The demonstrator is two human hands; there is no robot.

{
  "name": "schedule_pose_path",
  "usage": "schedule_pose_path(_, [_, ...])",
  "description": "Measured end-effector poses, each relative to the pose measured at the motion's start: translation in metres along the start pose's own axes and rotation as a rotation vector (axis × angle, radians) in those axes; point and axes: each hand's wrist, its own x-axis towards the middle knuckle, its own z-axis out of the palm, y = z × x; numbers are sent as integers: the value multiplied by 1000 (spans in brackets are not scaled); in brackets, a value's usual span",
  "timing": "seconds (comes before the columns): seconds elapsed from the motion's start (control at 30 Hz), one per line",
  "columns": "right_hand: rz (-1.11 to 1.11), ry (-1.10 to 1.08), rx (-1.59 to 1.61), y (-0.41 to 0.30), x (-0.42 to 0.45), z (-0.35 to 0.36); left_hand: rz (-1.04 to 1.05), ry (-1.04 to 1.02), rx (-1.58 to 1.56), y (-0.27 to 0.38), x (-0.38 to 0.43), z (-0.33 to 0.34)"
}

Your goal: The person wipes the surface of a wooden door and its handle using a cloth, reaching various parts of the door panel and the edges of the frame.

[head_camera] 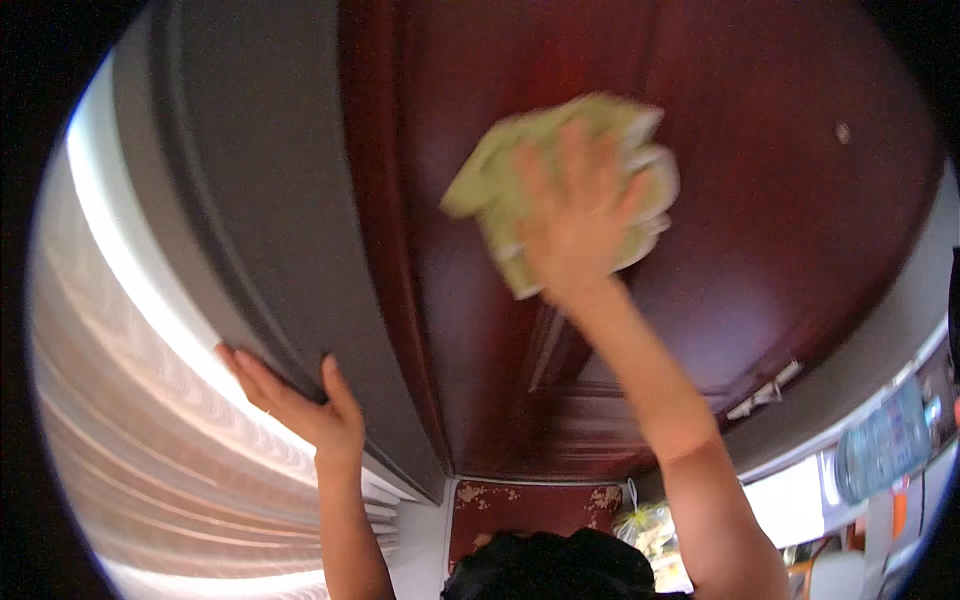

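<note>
A yellow-green cloth (499, 172) with pale edges lies against a dark red wooden door panel (735, 187). My right hand (577, 210) presses on it with fingers spread, and both are blurred. Lower left, my left hand (307, 405) rests on the edge of the dark grey door frame (270, 187), fingers apart and holding nothing.
Sheer pale curtains (187, 465) hang at the left beside the frame. A door handle (765, 390) sits at the panel's lower right. A red patterned mat (532, 510) lies at the door's foot. Farther right is a large blue water bottle (885, 442).
</note>
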Motion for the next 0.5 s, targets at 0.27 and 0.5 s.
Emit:
schedule_pose_path(0.27, [-339,-250,248,-43,-150,23,114,33,88,5,1,-2])
schedule_pose_path(0.5, [-96,-122,-35,89,-190,-28,156,32,119,-7,-4,2])
